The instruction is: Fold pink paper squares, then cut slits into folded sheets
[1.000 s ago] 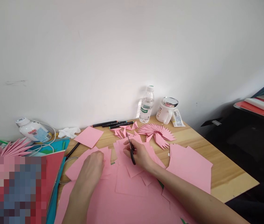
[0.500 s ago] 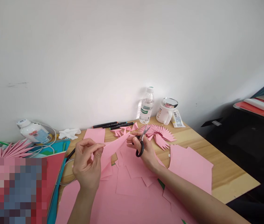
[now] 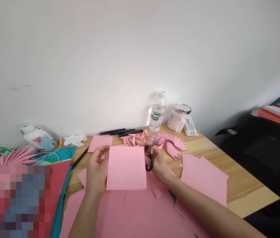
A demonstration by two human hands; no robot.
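Note:
A sheet of pink paper (image 3: 126, 168), nearly square, is held up in front of me with its flat face toward me. My left hand (image 3: 96, 168) grips its left edge, the fingertips partly hidden behind it. At the upper right edge is my right hand (image 3: 158, 162), which also has black-handled scissors (image 3: 150, 158) hooked on it, blades pointing up and slightly parted. Whether the right fingertips pinch the paper is hidden. More pink paper sheets (image 3: 140, 211) lie spread below both hands.
Behind the hands are folded pink pieces (image 3: 131, 139), a fan of folded paper (image 3: 169, 140), black markers (image 3: 121, 132), a water bottle (image 3: 157, 112) and a white mug (image 3: 178, 119). A paper stack (image 3: 204, 178) lies right; a white bottle (image 3: 38, 138) and cables stand left.
The pink paper, earlier slanted between my hands, now faces me flat. My left hand has moved slightly right and lower to its left edge. The scissors remain in my right hand.

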